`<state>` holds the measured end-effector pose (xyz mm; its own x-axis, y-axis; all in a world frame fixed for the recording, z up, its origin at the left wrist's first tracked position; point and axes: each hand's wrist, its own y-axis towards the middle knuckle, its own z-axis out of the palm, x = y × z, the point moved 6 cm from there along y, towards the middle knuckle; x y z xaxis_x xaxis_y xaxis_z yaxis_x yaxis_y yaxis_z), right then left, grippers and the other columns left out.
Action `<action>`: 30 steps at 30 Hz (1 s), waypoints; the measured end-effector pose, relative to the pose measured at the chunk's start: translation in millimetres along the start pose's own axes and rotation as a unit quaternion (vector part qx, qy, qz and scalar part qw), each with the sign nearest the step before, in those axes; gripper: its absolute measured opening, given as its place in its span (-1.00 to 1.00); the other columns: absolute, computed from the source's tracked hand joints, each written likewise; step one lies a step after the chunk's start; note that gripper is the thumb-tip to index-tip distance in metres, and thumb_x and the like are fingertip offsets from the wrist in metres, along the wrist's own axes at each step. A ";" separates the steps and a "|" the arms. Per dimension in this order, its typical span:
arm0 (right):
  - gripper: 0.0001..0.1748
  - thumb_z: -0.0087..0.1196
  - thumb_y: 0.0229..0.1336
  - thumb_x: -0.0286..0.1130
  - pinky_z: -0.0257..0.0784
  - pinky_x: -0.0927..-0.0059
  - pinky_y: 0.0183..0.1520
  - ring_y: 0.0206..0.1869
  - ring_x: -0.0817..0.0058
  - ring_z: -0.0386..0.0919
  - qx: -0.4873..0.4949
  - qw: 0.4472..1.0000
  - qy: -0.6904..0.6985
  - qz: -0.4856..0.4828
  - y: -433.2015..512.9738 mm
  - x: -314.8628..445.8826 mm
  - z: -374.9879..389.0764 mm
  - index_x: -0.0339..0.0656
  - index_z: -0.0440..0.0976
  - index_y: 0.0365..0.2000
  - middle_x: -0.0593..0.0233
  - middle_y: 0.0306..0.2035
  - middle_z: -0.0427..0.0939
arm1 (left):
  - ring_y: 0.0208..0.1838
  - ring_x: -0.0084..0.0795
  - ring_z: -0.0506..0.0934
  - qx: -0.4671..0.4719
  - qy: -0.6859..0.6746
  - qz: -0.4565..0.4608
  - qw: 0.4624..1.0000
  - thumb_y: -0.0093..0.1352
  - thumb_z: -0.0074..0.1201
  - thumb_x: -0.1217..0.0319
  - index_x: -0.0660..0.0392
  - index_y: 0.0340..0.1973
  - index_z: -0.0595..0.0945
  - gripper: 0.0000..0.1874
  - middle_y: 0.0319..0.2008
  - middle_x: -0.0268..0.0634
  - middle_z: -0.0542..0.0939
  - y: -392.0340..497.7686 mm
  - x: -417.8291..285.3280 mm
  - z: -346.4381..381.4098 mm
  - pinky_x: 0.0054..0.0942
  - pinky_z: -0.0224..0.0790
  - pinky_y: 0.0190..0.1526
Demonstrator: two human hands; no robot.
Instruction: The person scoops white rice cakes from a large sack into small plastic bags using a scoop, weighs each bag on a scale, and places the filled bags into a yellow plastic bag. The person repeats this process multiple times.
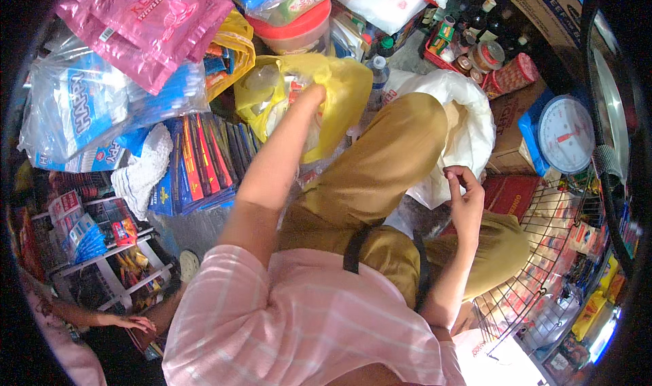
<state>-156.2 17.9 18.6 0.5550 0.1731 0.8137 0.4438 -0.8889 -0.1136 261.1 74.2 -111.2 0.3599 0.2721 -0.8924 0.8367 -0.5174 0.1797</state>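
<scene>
My left arm reaches forward into a yellow plastic bag (351,85); the bag's film hides most of my left hand (318,93), so its fingers cannot be made out. Small packets show through the bag's mouth. On the right, my right hand (464,184) is beside the rim of a white woven sack (476,131), thumb and forefinger close together at its lower edge. Whether they pinch the rim or something small and dark is unclear. Brown contents show inside the sack. My bent knee, in tan trousers, lies between the two hands.
Pink packs (147,24) and blue-white plastic packs (81,105) lie at left above a row of sachets (204,156). A dial scale (566,133), a wire basket (540,253) and a red crate of jars (443,54) stand at right. Another person's hand (137,324) is at lower left.
</scene>
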 end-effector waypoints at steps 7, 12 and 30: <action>-0.82 0.01 0.21 -0.42 0.36 0.47 -0.23 -0.34 0.48 0.50 -0.003 1.000 -0.026 -0.015 4.5 3.6 -1.3 -0.36 0.48 -0.30 0.14 -0.38 0.58 | -0.08 -0.04 0.48 0.043 0.106 -0.056 0.992 0.13 0.09 0.62 0.24 -0.23 0.54 -0.73 -0.18 -0.04 0.51 -82.4 0.3 -67.3 -0.24 0.32 -0.05; -0.82 0.01 0.20 -0.42 0.36 0.44 -0.18 -0.32 0.41 0.52 0.027 0.999 -0.010 -0.031 4.2 2.8 10.4 -0.36 0.48 -0.31 0.08 -0.40 0.57 | -0.30 -0.08 0.48 0.117 0.253 0.028 0.960 -0.07 0.33 0.51 0.19 -0.41 0.54 -0.67 -0.38 -0.09 0.48 -106.8 23.3 -68.1 -0.21 0.35 -0.21; -0.83 0.02 0.19 -0.43 0.36 0.45 -0.14 -0.27 0.39 0.54 0.001 0.999 -0.027 -0.037 -0.2 -4.0 -1.4 -0.36 0.48 -0.31 0.10 -0.38 0.57 | -0.13 -0.02 0.49 0.168 0.289 0.022 0.942 -0.12 0.36 0.44 0.24 -0.41 0.60 -0.64 -0.31 -0.10 0.58 -85.0 71.9 -49.9 -0.19 0.36 -0.09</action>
<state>-159.5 16.7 16.2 0.5569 0.2616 0.7883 0.4868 -0.8718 -0.0546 236.5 178.3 -170.0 0.6374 0.5897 -0.4959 0.6722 -0.7402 -0.0162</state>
